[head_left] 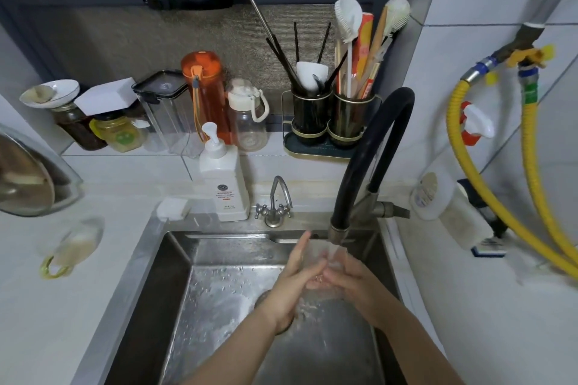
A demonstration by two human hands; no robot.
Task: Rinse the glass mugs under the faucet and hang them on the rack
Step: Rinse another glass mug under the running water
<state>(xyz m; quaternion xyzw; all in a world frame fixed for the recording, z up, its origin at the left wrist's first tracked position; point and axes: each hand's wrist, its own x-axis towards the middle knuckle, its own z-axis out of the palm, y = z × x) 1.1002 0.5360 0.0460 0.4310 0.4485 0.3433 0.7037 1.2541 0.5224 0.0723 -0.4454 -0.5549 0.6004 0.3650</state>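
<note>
At the lower centre of the frame a glass mug (325, 272) (barely discernible) is gripped by both the left hand (297, 278) and right hand (350, 278) under the black faucet (369, 159), and should be turned so every wall is rinsed.

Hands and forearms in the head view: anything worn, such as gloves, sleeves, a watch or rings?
Nothing worn is visible. The left hand and right hand are bare, without gloves. Both forearms are uncovered to the frame edge, with no sleeve or watch. Running water blurs the fingers, so rings cannot be ruled out.
</note>
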